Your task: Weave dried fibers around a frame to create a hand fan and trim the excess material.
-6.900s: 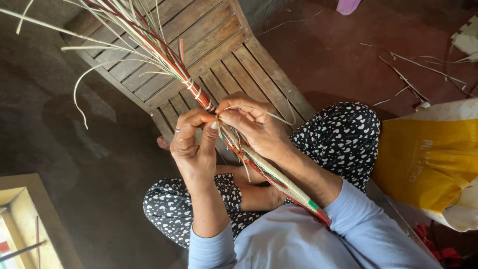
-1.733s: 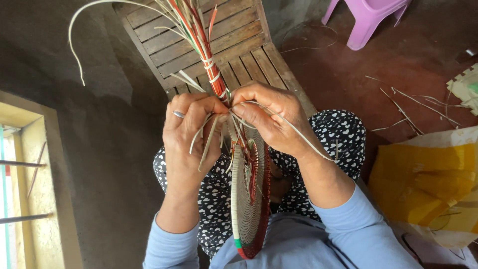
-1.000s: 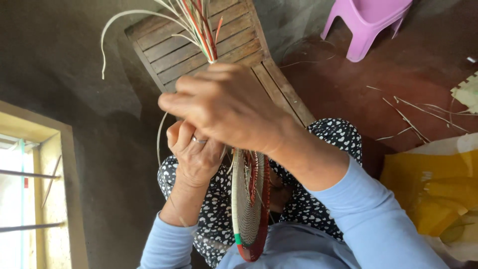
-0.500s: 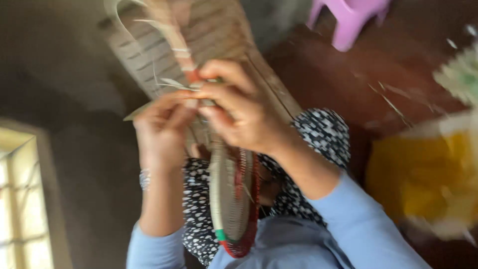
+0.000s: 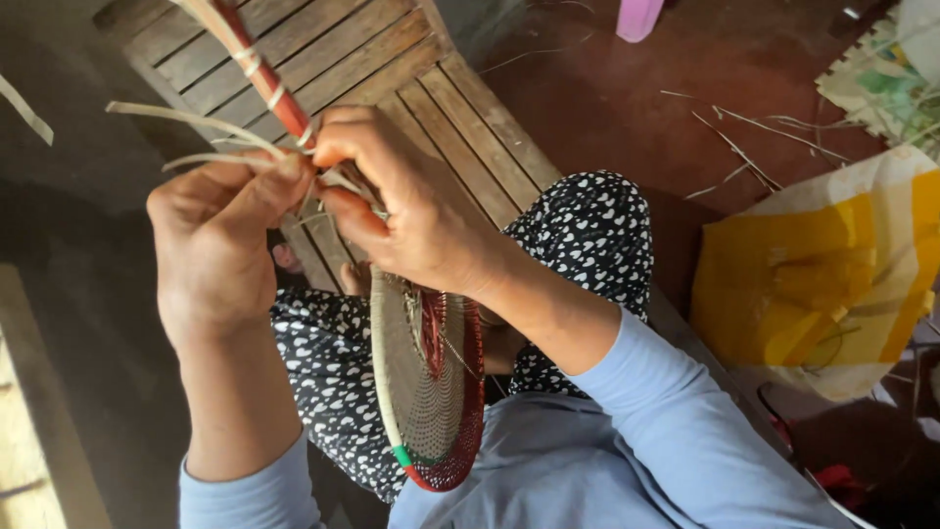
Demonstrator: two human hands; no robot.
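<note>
Both hands (image 5: 323, 211) raised, pinching strips (image 5: 186, 122) at woven disc (image 5: 426, 392) rim.

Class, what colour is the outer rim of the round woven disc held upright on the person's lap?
Mostly dark red, with a short green band, on the round woven disc; head view.

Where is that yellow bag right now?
The yellow bag lies on the floor at the person's right, beside the patterned knee and below scattered straw strips.
</note>
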